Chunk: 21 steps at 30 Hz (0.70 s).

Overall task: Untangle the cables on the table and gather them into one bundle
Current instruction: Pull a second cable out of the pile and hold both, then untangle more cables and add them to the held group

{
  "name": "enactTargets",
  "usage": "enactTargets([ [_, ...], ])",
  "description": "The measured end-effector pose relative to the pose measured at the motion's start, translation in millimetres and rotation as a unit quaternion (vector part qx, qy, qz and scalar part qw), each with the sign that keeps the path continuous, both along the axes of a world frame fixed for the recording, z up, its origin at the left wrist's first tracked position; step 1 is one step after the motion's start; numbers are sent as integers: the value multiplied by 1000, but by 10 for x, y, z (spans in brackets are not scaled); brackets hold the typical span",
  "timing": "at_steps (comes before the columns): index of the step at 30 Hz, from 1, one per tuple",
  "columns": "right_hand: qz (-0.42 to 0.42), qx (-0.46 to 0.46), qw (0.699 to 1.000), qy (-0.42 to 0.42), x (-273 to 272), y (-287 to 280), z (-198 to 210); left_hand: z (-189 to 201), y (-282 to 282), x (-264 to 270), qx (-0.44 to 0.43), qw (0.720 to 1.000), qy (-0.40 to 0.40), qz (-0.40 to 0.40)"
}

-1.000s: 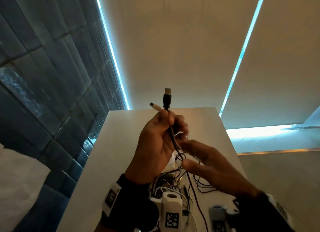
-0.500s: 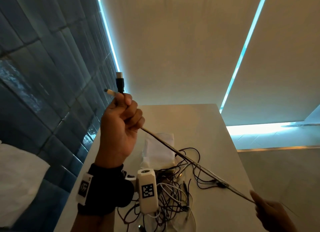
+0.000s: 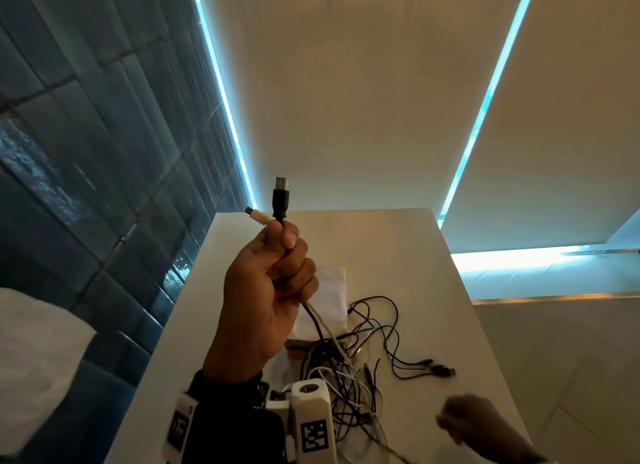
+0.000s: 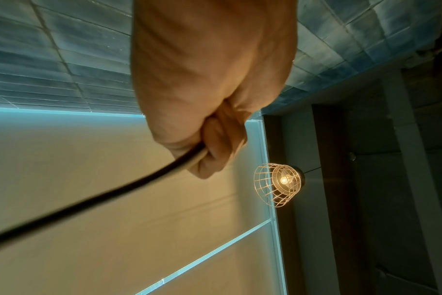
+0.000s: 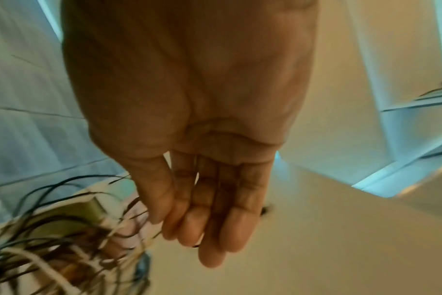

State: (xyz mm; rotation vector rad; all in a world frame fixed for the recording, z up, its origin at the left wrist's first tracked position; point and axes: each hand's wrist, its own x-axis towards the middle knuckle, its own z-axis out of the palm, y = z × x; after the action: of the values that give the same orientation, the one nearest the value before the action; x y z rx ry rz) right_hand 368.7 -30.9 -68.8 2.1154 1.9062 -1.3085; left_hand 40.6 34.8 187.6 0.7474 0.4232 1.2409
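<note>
Head view, left edge: dark blue tiled wall [image 3: 86, 144], a white cloth-like shape [image 3: 31, 352] at lower left. Centre-left: left hand [image 3: 266, 290] raised above the white table [image 3: 194, 325], fingers curled tight round two cables. Black USB plug [image 3: 281, 197] sticks straight up out of the fist; a white plug [image 3: 257, 216] pokes out just beside it, angled to the upper left. Black cable [image 3: 313, 319] and white cable [image 3: 323, 325] leave the bottom of the fist side by side and drop into the tangle [image 3: 349, 377] on the table at lower centre. Left wrist view confirms it: fist [image 4: 215, 139] closed on the dark cable [image 4: 88, 203], which runs off to the lower left edge; a caged lamp [image 4: 280, 183] is lit at centre right. Wrist camera with a square marker [image 3: 313, 425] sits at bottom centre of the head view. A white pouch [image 3: 329, 290] lies flat on the table behind the tangle, partly hidden by the left hand. Right of the tangle, thin black leads loop out and end in small dark connectors [image 3: 440, 370] lying on the table. Lower right: right hand [image 3: 474, 422], blurred, low near the table edge. Right wrist view shows this hand [image 5: 204, 209] with fingers straight and together, holding nothing; the cable tangle [image 5: 63, 239] is blurred at lower left of that frame, its nearest strands next to the fingertips, contact not clear.
</note>
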Motion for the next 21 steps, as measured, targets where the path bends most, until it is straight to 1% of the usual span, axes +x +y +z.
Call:
enactTargets([
  [1,-5,-30,999,30,-218,37,-11,5,-19,1,1,1000,-2,-2],
  [2,-20,-20,999,17,-554,146,153,12,-32,-4,5,1000,-2,-4],
  [3,-2,-23,1000,16,-685,252,114,21,-43,-11,9,1000,-2,-6],
  [5,-5,-49,999,17,-919,430,-19,26,-55,-30,17,1000,1,-8],
  [6,-13,-54,998,7,-1015,487,-24,28,-59,-39,18,1000,4,-6],
  [9,-15,-81,996,-21,-1228,520,-161,26,-79,-98,12,1000,14,4],
  [12,-4,-83,994,-65,-1285,503,-281,18,-94,-136,3,999,24,22],
  [13,-14,-83,995,-62,-1268,493,-298,11,-94,-146,0,999,27,29],
  [16,-43,-60,997,-36,-1227,469,-251,-13,-87,-165,-10,997,51,58],
  [18,-68,-15,997,-23,-1171,467,-200,-50,-82,-168,-20,994,76,81],
  [20,-110,44,993,26,-1118,470,-80,-93,-74,-157,-30,991,96,93],
  [21,-130,69,986,71,-1111,472,19,-115,-67,-145,-35,990,104,92],
])
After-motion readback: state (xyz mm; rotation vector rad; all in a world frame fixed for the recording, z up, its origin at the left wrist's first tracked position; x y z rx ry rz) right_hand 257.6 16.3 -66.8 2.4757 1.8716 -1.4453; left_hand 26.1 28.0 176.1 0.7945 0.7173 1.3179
